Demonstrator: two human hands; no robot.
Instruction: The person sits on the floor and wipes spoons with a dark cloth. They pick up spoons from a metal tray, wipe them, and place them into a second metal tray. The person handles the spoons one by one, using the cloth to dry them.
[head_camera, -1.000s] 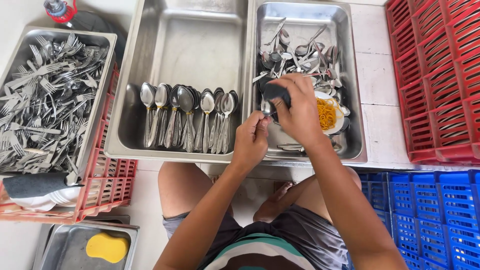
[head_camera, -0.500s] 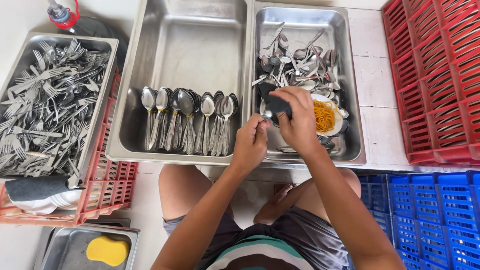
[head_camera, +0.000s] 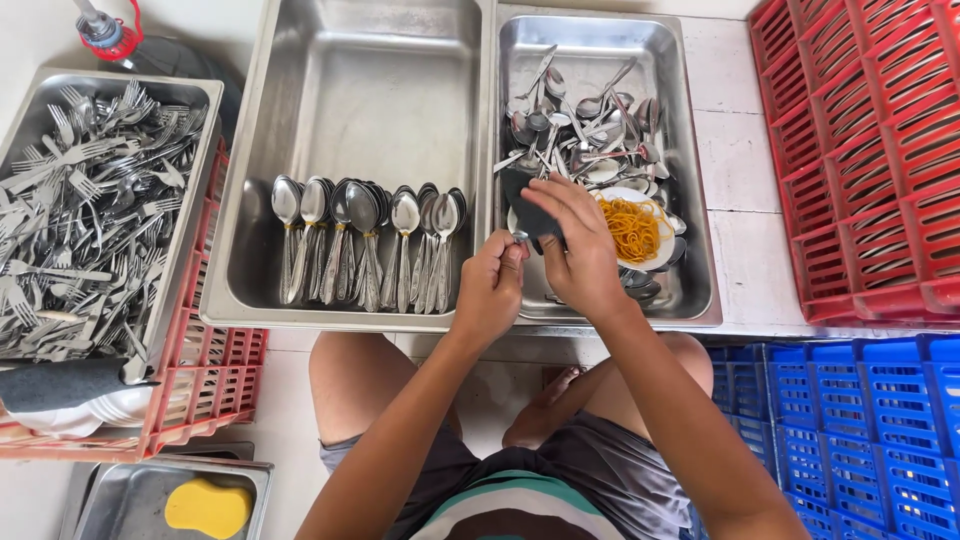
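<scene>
Two hands work over the right steel tray (head_camera: 690, 180): left hand (head_camera: 490, 285) pinches a spoon (head_camera: 519, 237), right hand (head_camera: 575, 245) presses a dark sponge (head_camera: 525, 205) on it. Wet metal could slip and fall among unwashed spoons.

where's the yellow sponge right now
In the head view the yellow sponge lies at the bottom left, in a small steel tray just below the red crate, left of the person's knee.

white tiled floor (head_camera: 740, 150), steel trays (head_camera: 360, 90), red crate (head_camera: 870, 150), blue crate (head_camera: 850, 420)
</scene>
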